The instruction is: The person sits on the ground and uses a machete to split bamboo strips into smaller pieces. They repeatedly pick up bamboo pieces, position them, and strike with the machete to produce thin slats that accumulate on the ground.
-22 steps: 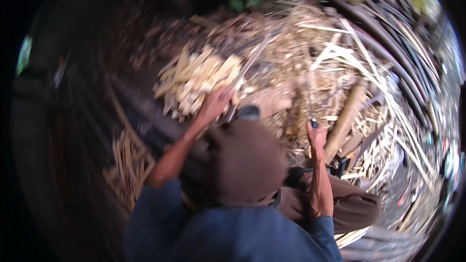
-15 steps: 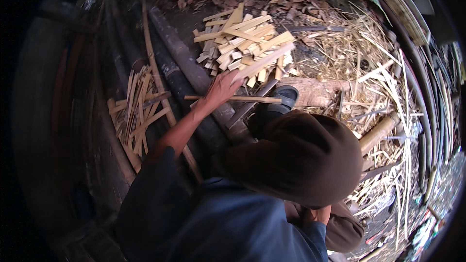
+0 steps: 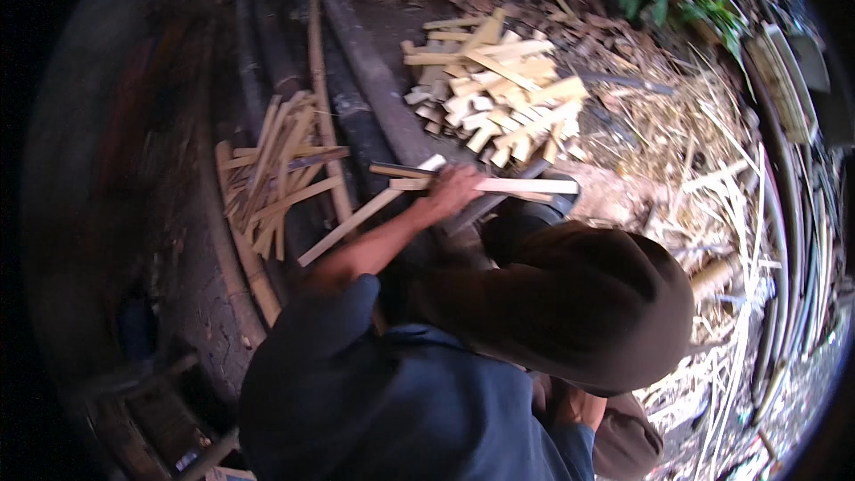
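My left hand is closed on a pale bamboo slat, which reaches right toward my sandalled foot. A thinner, dark-sided strip passes by the same hand; whether it is gripped too I cannot tell. Under my left wrist another pale slat slopes down to the left. My right hand rests low by my brown-trousered leg, its fingers hidden. Beyond the left hand lies a heap of short split slats.
To the left, a looser bundle of strips lies over long dark poles. Shavings and thin splints litter the ground at right, beside a thick bamboo piece. Bent pipes or poles line the right edge.
My left hand has come back from the heap's near edge toward my foot, and its slat has swung from slanting to nearly level. A second pale slat now lies under my wrist.
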Demonstrator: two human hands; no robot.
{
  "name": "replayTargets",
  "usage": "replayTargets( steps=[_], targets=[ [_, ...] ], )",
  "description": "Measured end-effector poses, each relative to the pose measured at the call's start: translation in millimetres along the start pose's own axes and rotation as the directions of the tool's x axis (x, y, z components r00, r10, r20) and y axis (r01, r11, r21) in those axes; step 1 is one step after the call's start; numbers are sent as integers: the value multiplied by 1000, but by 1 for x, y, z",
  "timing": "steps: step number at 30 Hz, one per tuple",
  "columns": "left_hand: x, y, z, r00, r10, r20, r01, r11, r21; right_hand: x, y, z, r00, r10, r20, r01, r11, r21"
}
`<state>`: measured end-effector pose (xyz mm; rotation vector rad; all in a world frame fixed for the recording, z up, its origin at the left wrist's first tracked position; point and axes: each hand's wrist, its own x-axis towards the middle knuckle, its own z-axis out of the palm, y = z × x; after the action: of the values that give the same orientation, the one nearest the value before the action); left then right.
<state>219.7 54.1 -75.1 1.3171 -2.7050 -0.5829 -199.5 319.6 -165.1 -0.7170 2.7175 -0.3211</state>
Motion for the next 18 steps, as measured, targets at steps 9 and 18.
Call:
replayTargets(
  steps=[9, 18],
  targets=[
    [-56, -64, -150, 803, -162, -574, 119, 987, -113, -1, 6, 2, 1000, -15, 11, 15, 999, -31],
    [-258, -229, -185, 681, -367, -634, 555, 823, 119, -9, 12, 4, 999, -34, 37, 35, 999, -35]
  ],
)
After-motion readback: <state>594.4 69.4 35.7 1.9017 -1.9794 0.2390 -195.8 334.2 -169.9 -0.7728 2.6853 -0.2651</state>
